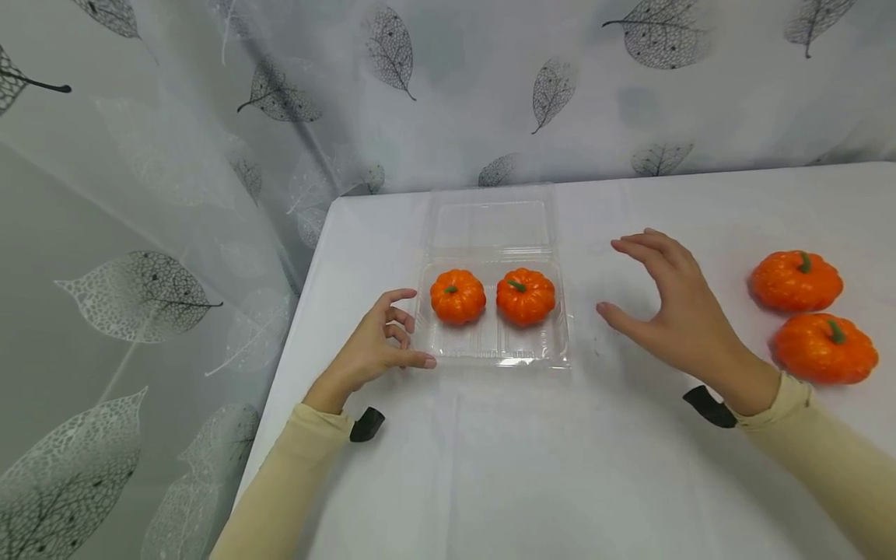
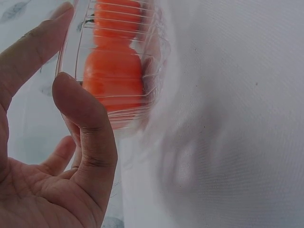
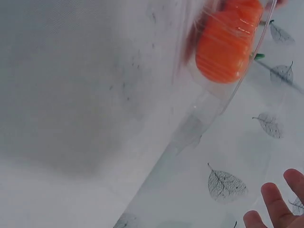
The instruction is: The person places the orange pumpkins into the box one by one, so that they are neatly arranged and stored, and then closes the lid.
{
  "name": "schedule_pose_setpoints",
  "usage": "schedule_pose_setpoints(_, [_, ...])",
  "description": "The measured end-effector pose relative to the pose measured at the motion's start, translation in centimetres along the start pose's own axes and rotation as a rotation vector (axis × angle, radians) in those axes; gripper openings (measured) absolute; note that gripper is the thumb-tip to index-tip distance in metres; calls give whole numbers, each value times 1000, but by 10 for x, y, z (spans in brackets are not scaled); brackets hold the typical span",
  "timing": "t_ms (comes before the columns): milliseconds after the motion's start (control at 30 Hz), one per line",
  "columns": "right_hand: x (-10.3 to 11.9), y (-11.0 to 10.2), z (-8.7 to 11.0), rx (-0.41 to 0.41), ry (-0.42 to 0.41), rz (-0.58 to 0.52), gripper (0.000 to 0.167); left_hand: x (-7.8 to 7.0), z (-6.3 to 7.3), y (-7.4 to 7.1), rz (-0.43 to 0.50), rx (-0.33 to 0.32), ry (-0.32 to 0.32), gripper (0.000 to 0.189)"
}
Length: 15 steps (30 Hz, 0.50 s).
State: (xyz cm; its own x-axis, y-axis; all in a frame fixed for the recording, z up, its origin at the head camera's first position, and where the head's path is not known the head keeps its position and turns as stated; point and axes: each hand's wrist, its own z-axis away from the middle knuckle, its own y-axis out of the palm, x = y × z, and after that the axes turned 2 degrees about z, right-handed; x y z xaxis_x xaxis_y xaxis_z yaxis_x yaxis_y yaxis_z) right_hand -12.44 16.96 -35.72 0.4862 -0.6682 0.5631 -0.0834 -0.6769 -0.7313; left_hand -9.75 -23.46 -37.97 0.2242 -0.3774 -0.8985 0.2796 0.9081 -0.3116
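Observation:
Two small orange pumpkins with green stems, a left one and a right one, sit side by side in a clear plastic clamshell box. Its hinged lid lies folded back behind the base. My left hand is at the box's left side, thumb by the front corner and fingers spread along the edge. In the left wrist view, fingertips reach right up to the clear rim. Held over the table right of the box, my right hand has thumb and fingers apart, with nothing between them.
Two more orange pumpkins, a rear one and a front one, lie at the right beyond my right hand. A white cloth covers the table. Leaf-patterned curtains hang behind it and on the left.

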Motion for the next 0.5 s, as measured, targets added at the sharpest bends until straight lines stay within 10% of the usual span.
schedule_pose_setpoints(500, [-42, -62, 43, -92, 214, 82, 93, -1, -1, 1, -1, -2, -5, 104])
